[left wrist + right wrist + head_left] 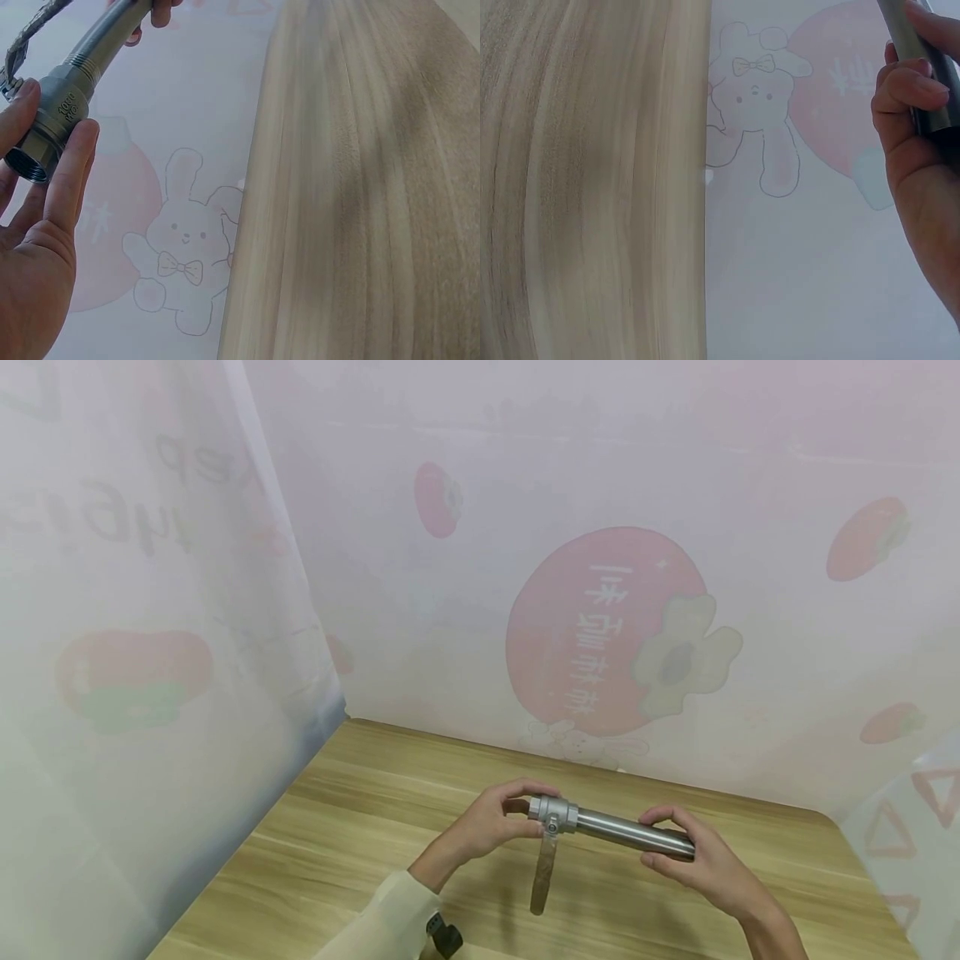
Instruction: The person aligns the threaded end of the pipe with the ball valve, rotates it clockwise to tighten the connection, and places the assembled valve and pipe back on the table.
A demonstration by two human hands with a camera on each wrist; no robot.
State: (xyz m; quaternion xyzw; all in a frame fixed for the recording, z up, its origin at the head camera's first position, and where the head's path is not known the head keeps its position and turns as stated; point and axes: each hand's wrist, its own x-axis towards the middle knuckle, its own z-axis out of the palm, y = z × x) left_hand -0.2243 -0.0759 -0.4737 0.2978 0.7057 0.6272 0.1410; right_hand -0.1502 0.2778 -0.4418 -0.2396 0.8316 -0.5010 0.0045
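Observation:
A metal ball valve (553,814) with a lever handle (543,877) is held above the table by my left hand (491,820), thumb and fingers pinching its body. The handle points down toward me in the head view. Out of the valve's right side runs a shiny steel pipe (630,831), joined to it at a thread that shows in the left wrist view. My right hand (708,860) grips the pipe's far end between thumb and curled fingers. In the left wrist view the valve's open threaded port (28,163) faces the left palm.
Below the hands lies a wood-grain table (360,810). A pale curtain (420,635) printed with red fruit and a rabbit stands along its back edge, and another curtain panel (135,777) hangs at the left. A black strap piece (444,935) shows by the left sleeve.

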